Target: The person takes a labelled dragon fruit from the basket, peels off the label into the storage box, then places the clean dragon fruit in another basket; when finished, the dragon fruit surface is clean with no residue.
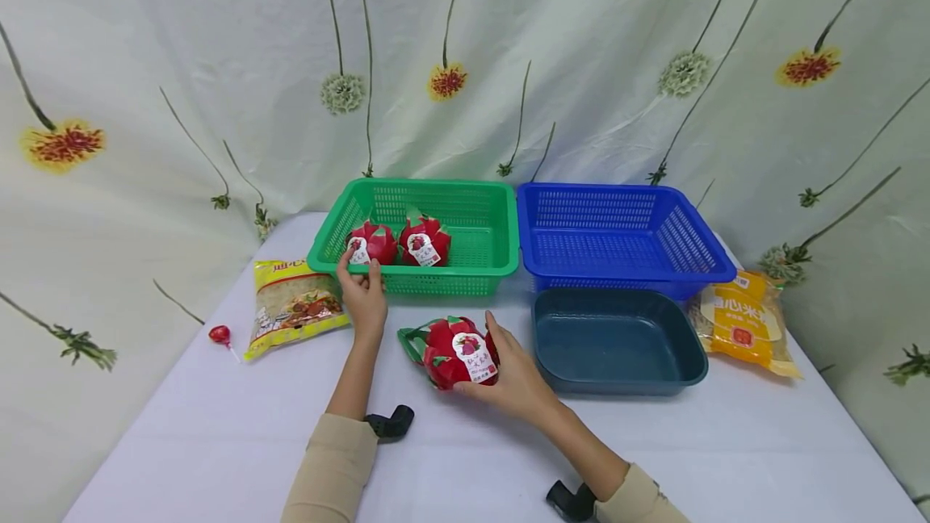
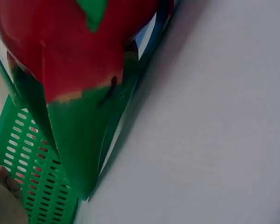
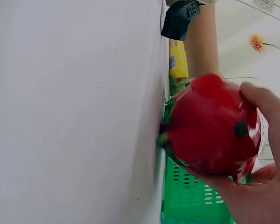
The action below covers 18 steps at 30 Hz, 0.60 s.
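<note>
A red dragon fruit with green tips and a white label (image 1: 445,352) is gripped by my right hand (image 1: 517,382), thumb below and fingers over its right side; the right wrist view shows the fruit (image 3: 212,126) between thumb and fingers (image 3: 266,100). My left hand (image 1: 363,297) is at the front rim of the green basket (image 1: 475,271), fingers reaching up to the rim, near the left of two labelled dragon fruits (image 1: 376,244). The other fruit (image 1: 425,242) sits beside it in the basket. In the left wrist view, fingertips (image 2: 7,179) show against the basket's slotted side.
A blue basket (image 1: 603,244) adjoins the green one on the right, with a dark teal tub (image 1: 617,345) before it. A yellow bag (image 1: 296,305) and a red lollipop (image 1: 219,335) lie left; an orange-yellow bag (image 1: 744,321) lies far right.
</note>
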Available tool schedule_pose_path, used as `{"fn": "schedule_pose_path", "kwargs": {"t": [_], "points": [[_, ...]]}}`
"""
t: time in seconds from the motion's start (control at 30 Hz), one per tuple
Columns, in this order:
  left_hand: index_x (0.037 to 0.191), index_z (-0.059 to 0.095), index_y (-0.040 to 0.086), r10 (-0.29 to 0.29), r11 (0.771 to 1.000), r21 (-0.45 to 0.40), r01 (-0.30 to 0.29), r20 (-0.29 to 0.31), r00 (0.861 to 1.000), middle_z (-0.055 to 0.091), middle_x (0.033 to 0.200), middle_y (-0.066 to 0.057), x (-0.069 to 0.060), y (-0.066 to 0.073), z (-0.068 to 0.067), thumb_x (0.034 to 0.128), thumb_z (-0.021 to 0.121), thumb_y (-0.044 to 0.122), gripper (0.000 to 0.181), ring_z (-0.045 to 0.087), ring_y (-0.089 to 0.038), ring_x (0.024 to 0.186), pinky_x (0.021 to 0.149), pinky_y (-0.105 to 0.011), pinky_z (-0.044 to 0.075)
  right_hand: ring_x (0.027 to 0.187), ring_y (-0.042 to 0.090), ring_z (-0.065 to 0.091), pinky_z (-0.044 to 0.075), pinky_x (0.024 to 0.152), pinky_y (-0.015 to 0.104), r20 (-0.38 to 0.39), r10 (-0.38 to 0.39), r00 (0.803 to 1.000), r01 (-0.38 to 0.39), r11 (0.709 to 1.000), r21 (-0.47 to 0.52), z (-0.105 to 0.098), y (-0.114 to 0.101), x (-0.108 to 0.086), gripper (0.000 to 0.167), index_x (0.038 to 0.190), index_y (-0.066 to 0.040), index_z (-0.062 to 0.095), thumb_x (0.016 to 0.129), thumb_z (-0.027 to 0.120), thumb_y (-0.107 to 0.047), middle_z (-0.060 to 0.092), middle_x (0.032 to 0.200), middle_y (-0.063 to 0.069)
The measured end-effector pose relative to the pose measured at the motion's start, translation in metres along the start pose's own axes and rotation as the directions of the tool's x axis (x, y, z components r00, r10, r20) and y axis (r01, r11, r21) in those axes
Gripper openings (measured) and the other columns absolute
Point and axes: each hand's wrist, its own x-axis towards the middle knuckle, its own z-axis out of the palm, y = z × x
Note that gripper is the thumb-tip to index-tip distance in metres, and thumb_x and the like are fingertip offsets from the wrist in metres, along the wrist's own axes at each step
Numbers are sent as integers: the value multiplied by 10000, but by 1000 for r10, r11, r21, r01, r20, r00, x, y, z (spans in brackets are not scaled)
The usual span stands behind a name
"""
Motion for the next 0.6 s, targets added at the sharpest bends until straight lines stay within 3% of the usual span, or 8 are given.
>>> {"fn": "schedule_pose_path", "kwargs": {"t": [0.1, 0.33, 0.6], "points": [[1364, 349, 65, 2, 1000, -6, -2, 1, 1000, 444, 642, -13, 0, -1, 0, 950, 523, 232, 479, 418, -61, 511, 477, -189, 344, 1311, 294, 319, 361, 987, 466, -25, -71, 997, 73, 995, 65, 0, 6, 2, 1063, 1479, -63, 130, 712, 779, -409, 288, 1462, 155], [1364, 333, 48, 10, 1000, -14, -10, 8, 1000, 443, 654, -23, 0, -2, 0, 949, 522, 265, 505, 446, -67, 534, 500, -186, 370, 1373, 251, 173, 251, 1051, 449, 15, -191, 981, 188, 975, 118, -2, 19, 4, 1029, 1489, -104, 65, 760, 754, -333, 135, 1522, 97], [1368, 326, 67, 2, 1000, 0, -2, 20, 1000, 452, 676, -41, 2, -7, -1, 947, 511, 313, 522, 449, -67, 553, 518, -180, 379, 1357, 186, 230, 280, 1047, 416, 41, -165, 985, 158, 979, 131, 6, 29, 3, 1016, 1496, -227, 38, 772, 736, -376, 197, 1510, 16]]}}
